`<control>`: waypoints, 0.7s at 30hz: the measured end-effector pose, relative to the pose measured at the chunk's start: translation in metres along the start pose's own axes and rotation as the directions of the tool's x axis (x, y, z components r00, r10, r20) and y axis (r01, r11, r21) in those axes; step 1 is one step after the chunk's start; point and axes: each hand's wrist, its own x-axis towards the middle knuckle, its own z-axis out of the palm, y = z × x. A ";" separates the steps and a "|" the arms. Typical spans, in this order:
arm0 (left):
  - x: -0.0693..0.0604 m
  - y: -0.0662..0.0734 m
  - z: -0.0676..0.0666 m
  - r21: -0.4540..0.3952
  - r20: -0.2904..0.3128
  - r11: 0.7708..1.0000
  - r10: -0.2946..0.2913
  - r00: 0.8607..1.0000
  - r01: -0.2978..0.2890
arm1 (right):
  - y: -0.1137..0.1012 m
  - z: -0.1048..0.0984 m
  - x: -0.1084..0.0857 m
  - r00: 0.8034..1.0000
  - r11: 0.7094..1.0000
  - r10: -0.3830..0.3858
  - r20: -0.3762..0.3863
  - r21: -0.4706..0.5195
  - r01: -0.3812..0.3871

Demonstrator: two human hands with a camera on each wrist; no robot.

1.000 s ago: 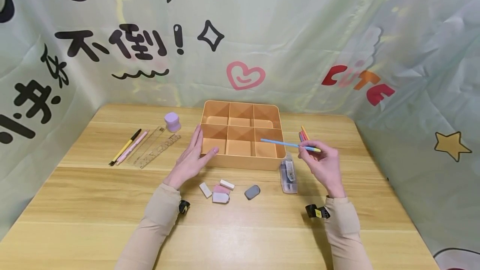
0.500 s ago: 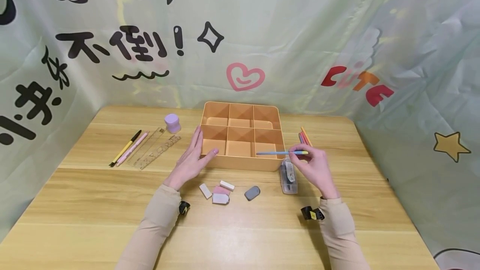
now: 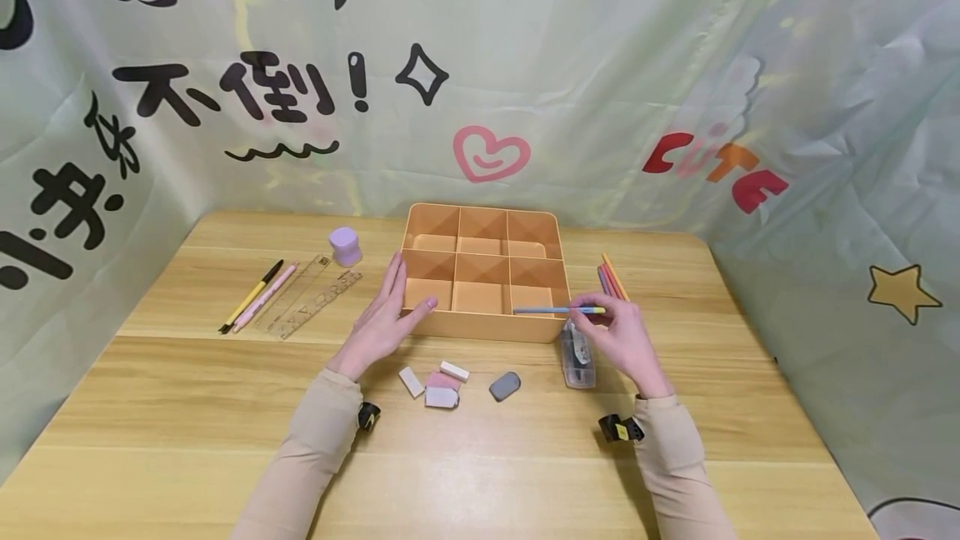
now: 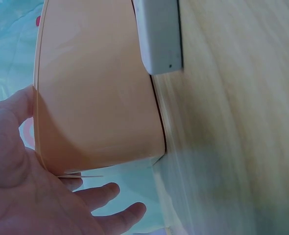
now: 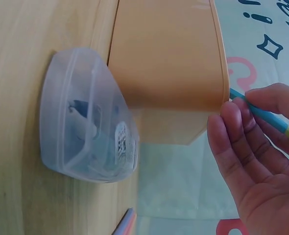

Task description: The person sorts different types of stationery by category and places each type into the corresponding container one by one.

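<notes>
I see an orange divided box [image 3: 480, 327] standing between two hands: the left hand [image 3: 384, 311] rests against its side, fingers apart and relaxed. Just below the right hand [image 3: 619, 338] sits a clear case [image 3: 578, 363]. Those fingertips pinch a blue pencil [image 3: 543, 309], reaching leftward across the near-right compartment [image 3: 532, 294].

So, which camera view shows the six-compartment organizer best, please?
The head view: all six compartments of the organizer show there. The left and right wrist views show mainly its outer walls, not the inside.

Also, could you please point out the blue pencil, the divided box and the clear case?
Blue pencil [image 3: 551, 310], head view: shaft.
Divided box [image 3: 487, 326], head view: front wall.
Clear case [image 5: 76, 142], right wrist view: side wall.
</notes>
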 end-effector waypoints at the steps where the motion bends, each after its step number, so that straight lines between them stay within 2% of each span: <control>1: 0.000 0.000 0.000 -0.001 0.000 1.000 0.000 1.000 0.000 | 0.001 0.000 0.000 1.000 1.000 0.003 0.003 -0.001 -0.003; 11: 0.000 0.001 0.000 -0.008 -0.003 1.000 0.000 1.000 0.000 | 0.001 0.000 0.000 1.000 1.000 0.005 0.015 -0.007 -0.005; 21: 0.000 0.001 0.000 -0.009 -0.001 1.000 -0.007 1.000 0.007 | 0.004 -0.001 0.000 0.999 0.998 0.004 0.052 -0.061 -0.001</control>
